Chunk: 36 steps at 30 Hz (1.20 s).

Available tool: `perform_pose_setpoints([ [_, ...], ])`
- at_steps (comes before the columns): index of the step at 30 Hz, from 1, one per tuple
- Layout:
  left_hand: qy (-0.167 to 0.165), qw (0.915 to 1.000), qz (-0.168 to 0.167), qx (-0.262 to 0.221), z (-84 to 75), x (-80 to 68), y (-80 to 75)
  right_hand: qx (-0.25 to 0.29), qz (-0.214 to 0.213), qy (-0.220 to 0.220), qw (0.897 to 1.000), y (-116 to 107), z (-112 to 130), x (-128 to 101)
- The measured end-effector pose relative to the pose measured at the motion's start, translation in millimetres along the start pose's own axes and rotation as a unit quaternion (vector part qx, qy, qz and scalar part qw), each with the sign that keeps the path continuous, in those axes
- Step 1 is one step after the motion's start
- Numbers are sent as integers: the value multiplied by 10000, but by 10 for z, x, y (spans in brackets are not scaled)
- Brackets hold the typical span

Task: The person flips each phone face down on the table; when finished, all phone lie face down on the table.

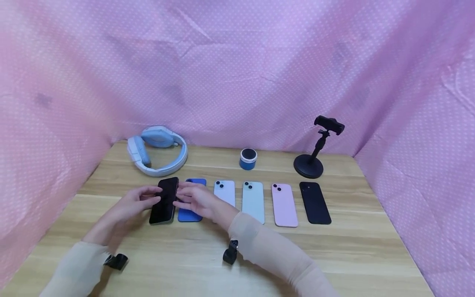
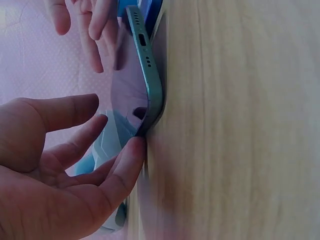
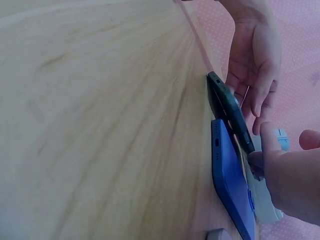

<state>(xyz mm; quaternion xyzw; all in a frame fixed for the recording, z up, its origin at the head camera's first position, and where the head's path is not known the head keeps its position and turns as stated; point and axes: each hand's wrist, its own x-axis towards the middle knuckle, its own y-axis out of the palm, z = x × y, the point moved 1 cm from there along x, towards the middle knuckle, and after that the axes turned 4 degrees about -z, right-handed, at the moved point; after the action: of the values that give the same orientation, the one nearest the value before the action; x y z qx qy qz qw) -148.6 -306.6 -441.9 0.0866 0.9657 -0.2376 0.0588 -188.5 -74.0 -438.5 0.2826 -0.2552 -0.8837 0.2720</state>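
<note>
While blue headphones (image 1: 157, 150) lie far left, the left hand (image 1: 135, 204), fingers loosely spread, touches the dark phone (image 1: 164, 201), tilted on edge; the right hand (image 1: 196, 200) pinches its other side. Blue phone (image 1: 191, 206), four more phones, speaker (image 1: 248, 159), stand (image 1: 315, 148) follow. No legible writing. Wooden table (image 1: 352, 255), pink dotted cloth (image 1: 237, 62).

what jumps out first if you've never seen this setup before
A row of phones lies across the wooden table, and both hands meet at its left end: the left hand and right hand touch the dark phone, tilted up off the wood beside the blue phone. Behind the row sit pale blue headphones, a small blue speaker and a black phone stand, all before pink dotted cloth.
</note>
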Motion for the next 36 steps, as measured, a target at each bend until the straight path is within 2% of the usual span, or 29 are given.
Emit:
perform_pose_setpoints([
  [6, 162, 9998, 79, -62, -18, 19, -5, 127, -124, -78, 9998, 0, 45, -7],
  [12, -38, 9994, 297, -190, 9, -18, 9, 194, -96, -15, 9998, 6, 8, -9],
  [22, -314, 9910, 707, -1092, -35, -4, 51, 195, 82, -29, 9998, 8, -38, 32],
  [36, -250, 9886, 842, -1222, -77, 19, 60, -34, 32, -21, 10000, -40, -8, 61],
])
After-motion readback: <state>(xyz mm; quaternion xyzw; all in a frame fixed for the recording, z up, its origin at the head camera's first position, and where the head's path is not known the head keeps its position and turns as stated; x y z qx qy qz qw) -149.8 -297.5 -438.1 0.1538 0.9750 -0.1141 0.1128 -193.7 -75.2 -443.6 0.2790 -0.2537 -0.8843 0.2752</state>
